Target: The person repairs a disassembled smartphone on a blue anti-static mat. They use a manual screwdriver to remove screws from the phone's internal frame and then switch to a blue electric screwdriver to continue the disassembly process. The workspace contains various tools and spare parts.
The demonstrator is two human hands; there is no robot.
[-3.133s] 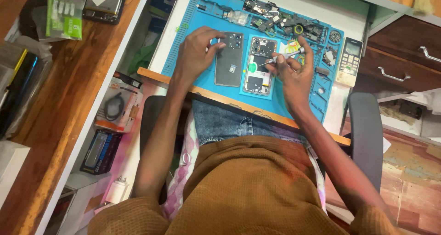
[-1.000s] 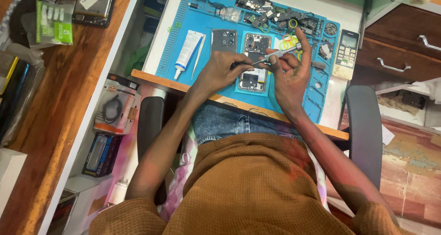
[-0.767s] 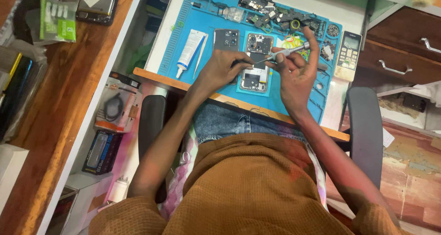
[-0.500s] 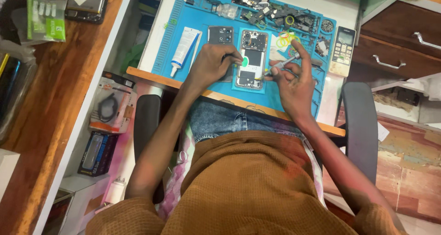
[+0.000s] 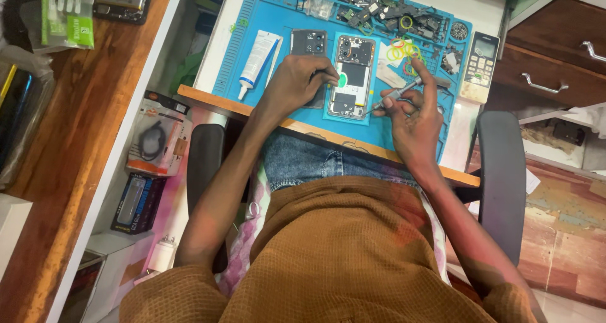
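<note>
Your left hand (image 5: 295, 83) presses flat on the opened phone (image 5: 349, 77) lying on the blue mat (image 5: 240, 58), while your right hand (image 5: 413, 118) grips a screwdriver (image 5: 394, 95) beside it

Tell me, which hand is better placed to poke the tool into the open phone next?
Probably the right hand: it grips the thin metal screwdriver, whose tip sits at the right edge of the opened phone with its back cover off. The left hand holds no tool; it rests at the phone's left side.
</note>
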